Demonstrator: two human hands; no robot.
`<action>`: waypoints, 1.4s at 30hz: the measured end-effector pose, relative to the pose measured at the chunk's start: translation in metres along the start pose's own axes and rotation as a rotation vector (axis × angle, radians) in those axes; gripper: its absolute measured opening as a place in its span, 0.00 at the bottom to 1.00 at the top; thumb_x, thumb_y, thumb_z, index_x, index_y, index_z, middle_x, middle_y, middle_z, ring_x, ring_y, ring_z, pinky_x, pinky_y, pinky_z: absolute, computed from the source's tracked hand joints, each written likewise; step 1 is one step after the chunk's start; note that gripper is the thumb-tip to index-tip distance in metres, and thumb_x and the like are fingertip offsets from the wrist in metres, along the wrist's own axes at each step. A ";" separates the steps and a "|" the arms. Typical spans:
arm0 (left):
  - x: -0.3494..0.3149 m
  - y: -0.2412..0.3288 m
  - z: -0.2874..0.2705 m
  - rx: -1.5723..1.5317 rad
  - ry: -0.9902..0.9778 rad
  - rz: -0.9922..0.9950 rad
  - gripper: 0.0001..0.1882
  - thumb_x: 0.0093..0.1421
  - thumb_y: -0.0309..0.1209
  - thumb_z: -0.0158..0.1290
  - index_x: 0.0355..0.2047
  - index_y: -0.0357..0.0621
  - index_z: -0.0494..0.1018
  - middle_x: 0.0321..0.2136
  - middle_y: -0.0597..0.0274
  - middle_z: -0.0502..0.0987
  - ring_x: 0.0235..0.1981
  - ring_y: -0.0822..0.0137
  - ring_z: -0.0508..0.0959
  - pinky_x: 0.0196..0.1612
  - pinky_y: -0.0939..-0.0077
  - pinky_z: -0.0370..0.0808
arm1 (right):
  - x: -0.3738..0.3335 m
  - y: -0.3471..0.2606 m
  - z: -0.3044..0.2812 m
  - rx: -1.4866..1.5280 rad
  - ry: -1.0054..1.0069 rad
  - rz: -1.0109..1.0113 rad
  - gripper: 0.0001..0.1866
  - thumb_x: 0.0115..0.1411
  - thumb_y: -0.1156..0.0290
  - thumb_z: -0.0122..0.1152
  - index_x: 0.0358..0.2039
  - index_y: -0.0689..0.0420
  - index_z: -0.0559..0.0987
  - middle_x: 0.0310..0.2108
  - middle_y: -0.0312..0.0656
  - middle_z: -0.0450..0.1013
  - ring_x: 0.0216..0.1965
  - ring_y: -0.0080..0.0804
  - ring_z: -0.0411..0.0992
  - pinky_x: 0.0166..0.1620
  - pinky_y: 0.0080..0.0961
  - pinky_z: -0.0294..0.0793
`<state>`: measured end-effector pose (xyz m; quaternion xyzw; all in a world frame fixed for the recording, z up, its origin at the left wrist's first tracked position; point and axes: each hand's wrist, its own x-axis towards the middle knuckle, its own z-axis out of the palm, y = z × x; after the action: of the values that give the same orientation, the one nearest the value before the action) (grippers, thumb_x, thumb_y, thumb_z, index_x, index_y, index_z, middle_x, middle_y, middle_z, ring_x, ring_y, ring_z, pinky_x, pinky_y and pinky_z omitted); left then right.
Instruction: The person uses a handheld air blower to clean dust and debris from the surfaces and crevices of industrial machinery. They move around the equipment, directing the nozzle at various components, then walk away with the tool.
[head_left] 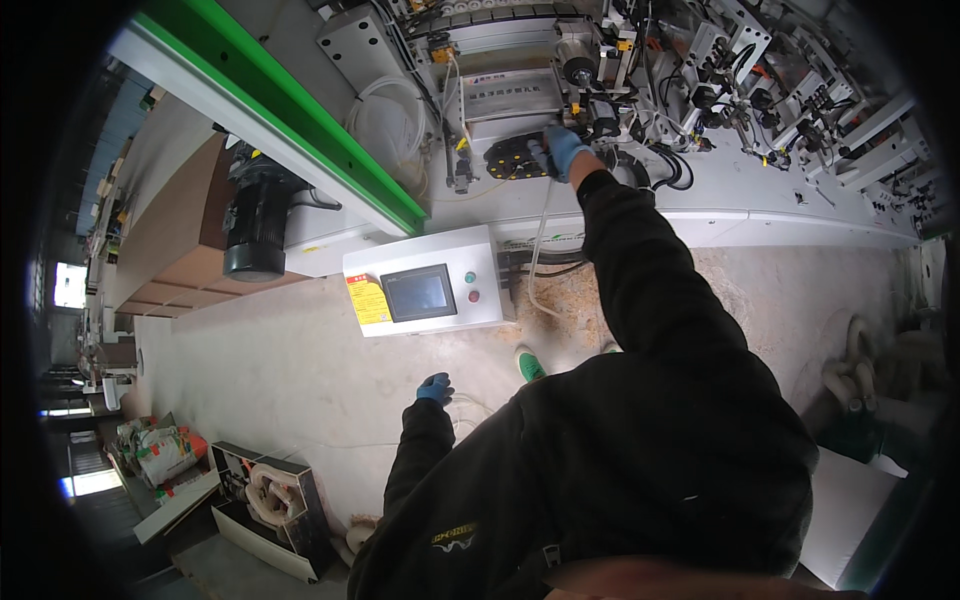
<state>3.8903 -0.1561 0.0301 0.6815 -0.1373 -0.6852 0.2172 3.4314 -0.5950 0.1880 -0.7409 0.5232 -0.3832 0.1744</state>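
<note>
My right hand point(563, 152), in a blue glove with darkened fingertips, stretches far forward over the machine. Its fingers are bent at the right end of a black oval part point(512, 157) dotted with yellow. What they grip is too small to make out. From just below this hand a pale hose point(541, 235) runs down over the machine's front edge to the floor. My left hand point(435, 388), also blue-gloved, hangs low at my side, fingers loosely bent and apart, with nothing visible in it. Nearest to it is a white control box point(425, 283) with a dark screen.
Overhead at left slants a green and white beam point(290, 120), with a black motor point(255, 220) beside it. Metal brackets and cables point(740, 90) crowd the machine's right side. An open box of hoses point(270, 500) and bags point(165, 450) lie at lower left.
</note>
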 end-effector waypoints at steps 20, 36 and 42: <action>-0.004 0.013 0.040 0.244 0.043 -0.163 0.17 0.64 0.39 0.48 0.53 0.52 0.69 0.51 0.57 0.73 0.45 0.52 0.76 0.41 0.57 0.74 | -0.008 -0.157 -0.056 1.307 -0.267 0.980 0.20 0.65 0.53 0.47 0.28 0.58 0.70 0.21 0.41 0.72 0.17 0.27 0.72 0.13 0.18 0.67; -0.002 0.067 0.148 0.233 -0.122 0.039 0.13 0.62 0.34 0.51 0.46 0.50 0.75 0.38 0.66 0.78 0.31 0.64 0.79 0.30 0.71 0.75 | 0.088 -0.332 -0.083 1.047 -0.490 0.425 0.19 0.64 0.64 0.44 0.17 0.57 0.68 0.15 0.41 0.71 0.16 0.28 0.72 0.19 0.23 0.65; 0.007 0.023 0.088 0.432 -0.154 -0.011 0.19 0.62 0.42 0.50 0.50 0.47 0.72 0.38 0.62 0.77 0.34 0.66 0.78 0.31 0.70 0.75 | 0.124 -0.284 -0.044 1.126 -0.153 0.316 0.21 0.61 0.63 0.52 0.13 0.59 0.70 0.12 0.42 0.67 0.16 0.32 0.67 0.21 0.31 0.65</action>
<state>3.8052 -0.1892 0.0384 0.6587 -0.2933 -0.6910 0.0513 3.6004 -0.5899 0.4512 -0.4730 0.3293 -0.5167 0.6332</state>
